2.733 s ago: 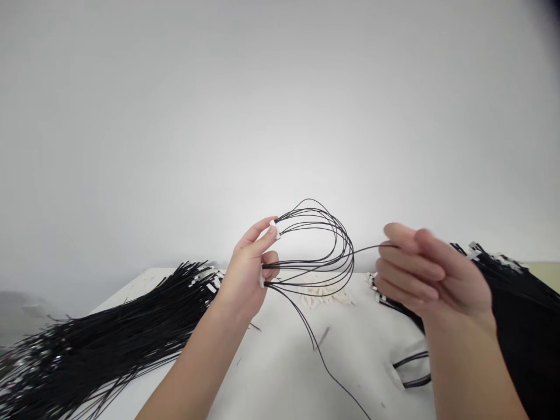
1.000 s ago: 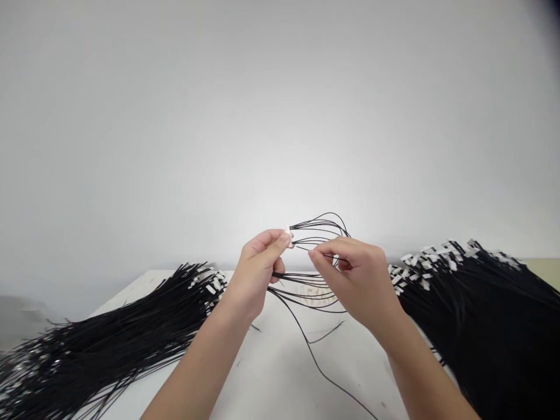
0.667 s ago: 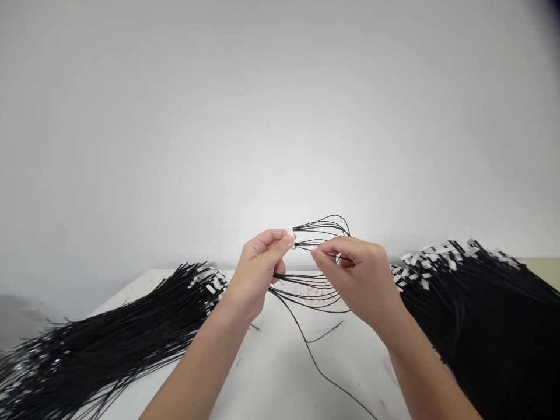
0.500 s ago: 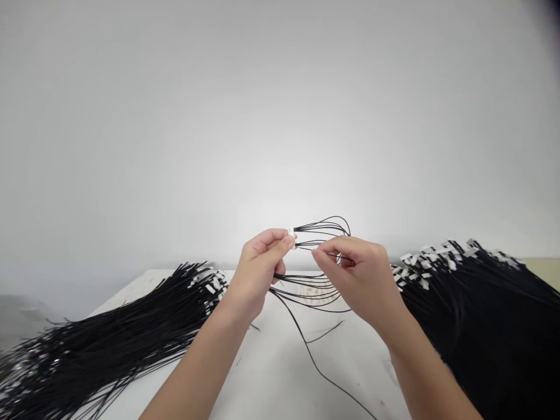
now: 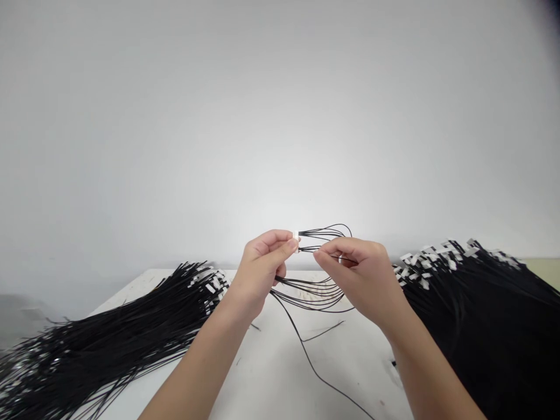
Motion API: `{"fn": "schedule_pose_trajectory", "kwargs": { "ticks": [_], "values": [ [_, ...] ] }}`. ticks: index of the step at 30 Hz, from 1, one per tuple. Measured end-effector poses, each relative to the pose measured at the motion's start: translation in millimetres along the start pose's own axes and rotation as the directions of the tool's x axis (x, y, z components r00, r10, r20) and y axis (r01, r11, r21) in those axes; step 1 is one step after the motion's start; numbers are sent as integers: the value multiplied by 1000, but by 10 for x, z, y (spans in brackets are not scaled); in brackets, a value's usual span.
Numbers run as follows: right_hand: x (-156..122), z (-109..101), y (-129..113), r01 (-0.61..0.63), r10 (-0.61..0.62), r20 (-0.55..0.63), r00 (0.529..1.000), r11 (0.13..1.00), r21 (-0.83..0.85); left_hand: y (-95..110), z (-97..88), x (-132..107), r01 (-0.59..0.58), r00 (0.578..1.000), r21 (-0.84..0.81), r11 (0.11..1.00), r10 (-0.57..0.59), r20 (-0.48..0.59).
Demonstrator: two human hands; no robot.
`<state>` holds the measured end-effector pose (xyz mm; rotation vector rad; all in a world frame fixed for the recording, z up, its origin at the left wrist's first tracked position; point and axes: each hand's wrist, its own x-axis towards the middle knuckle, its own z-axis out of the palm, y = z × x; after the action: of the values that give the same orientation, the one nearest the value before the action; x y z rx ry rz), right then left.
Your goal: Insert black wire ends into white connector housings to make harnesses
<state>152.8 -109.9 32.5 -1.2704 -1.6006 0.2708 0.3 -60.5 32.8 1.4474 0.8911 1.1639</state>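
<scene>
Between thumb and fingers, my left hand (image 5: pixel 266 259) grips a small white connector (image 5: pixel 296 240). Thin black wires (image 5: pixel 324 233) leave its right side and loop round behind my right hand. Lower down, the wires come back as a bundle (image 5: pixel 306 286) under the left hand's curled fingers. My right hand (image 5: pixel 350 265) pinches a black wire just right of the connector; whether the wire's end sits in the connector is too small to make out. One long wire (image 5: pixel 315 367) hangs from the left hand down across the table.
A big pile of black wires (image 5: pixel 131 326) with white ends lies at the left. Another pile (image 5: pixel 490 315), with white tags at its far end, lies at the right. The white table (image 5: pixel 271 373) runs up to a pale wall (image 5: pixel 280 116).
The connector has shifted slightly right and down in my left hand, closer to the right fingertips. The upper wire loops sit a little lower. Both hands have barely moved.
</scene>
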Motion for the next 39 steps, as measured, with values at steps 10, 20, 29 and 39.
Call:
{"fn": "schedule_pose_trajectory", "kwargs": {
  "ticks": [10, 20, 29, 39],
  "values": [
    [-4, 27, -16, 50, -51, 26, 998, 999, 10, 7, 17, -25, -12, 1000, 11, 1000, 12, -18],
    [-7, 10, -37, 68, -69, 58, 996, 997, 25, 5, 1, -13, 2, 1000, -8, 1000, -2, 25],
    [-14, -21, -25, 75, -76, -37, 996, 997, -25, -20, -37, 24, 15, 999, -175, 985, -8, 40],
    [-205, -277, -161, 255, -249, 61, 967, 961, -109, 71, -96, 48, -54, 981, -553, 831, -60, -186]
  ]
}}
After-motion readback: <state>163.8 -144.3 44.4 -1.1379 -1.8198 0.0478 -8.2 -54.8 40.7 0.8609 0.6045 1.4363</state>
